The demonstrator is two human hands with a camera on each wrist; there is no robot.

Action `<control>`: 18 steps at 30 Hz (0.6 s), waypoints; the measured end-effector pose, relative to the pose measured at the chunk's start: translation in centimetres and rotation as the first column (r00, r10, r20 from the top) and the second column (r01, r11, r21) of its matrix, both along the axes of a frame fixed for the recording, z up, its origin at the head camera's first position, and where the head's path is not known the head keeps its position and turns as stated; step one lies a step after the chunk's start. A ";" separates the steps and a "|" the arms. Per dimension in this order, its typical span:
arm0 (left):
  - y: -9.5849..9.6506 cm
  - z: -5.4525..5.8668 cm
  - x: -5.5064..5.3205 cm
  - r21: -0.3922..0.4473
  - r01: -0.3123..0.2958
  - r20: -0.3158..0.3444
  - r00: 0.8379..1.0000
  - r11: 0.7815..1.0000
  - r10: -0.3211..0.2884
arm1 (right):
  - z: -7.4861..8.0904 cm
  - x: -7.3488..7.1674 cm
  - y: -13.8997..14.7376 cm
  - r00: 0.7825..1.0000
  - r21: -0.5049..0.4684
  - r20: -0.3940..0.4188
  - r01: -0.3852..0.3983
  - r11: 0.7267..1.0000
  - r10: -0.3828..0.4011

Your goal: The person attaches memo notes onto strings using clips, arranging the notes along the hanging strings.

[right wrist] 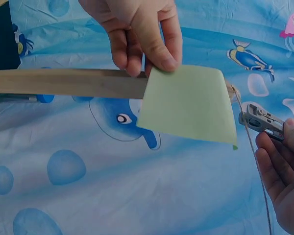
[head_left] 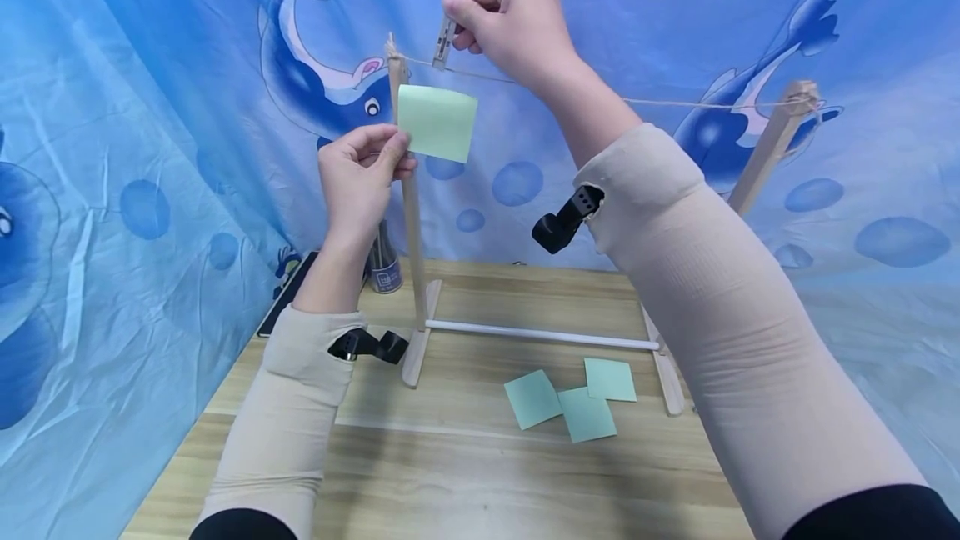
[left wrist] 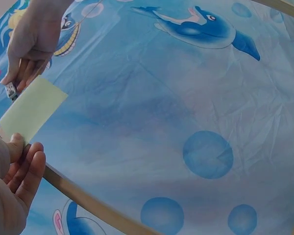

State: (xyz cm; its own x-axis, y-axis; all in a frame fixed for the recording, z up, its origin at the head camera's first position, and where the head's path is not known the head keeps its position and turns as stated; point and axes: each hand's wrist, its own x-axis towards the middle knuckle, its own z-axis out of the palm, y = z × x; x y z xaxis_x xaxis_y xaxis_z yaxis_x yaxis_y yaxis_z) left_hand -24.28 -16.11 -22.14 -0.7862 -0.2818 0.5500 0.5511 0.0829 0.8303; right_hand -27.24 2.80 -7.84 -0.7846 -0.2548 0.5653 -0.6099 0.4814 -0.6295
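Observation:
A pale green sticky note (head_left: 437,122) hangs from my left hand (head_left: 363,177), its left edge pinched between thumb and fingers, just under the string near the left wooden post (head_left: 412,232). Above it, my right hand (head_left: 517,19) pinches a clothespin (head_left: 444,43) whose tip is at the string (head_left: 487,76). In the right wrist view the clothespin (right wrist: 260,119) meets the string, and the note (right wrist: 188,103) lies apart from it. The left wrist view shows the note (left wrist: 33,107) below the clothespin (left wrist: 11,91).
Three green sticky notes (head_left: 534,399) lie on the wooden table (head_left: 465,473). A white rod (head_left: 540,335) joins the stand's feet. A pen holder (head_left: 386,269) and a dark flat object (head_left: 288,294) are behind the left post. The right post (head_left: 772,144) holds the string's other end.

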 end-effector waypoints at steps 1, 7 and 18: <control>0.0 0.1 0.0 0.000 -0.002 -0.004 1.000 1.000 0.002 | 0.0 0.1 -0.1 1.000 0.014 -0.003 -0.002 1.000 0.002; 0.2 0.5 0.1 -0.006 -0.019 -0.016 1.000 1.000 0.019 | 0.0 0.3 -0.4 1.000 0.065 -0.001 0.010 0.998 -0.010; 0.4 0.6 0.3 -0.019 -0.041 0.001 0.999 0.999 0.041 | -0.6 0.0 -0.5 0.998 0.101 0.038 0.037 0.994 -0.041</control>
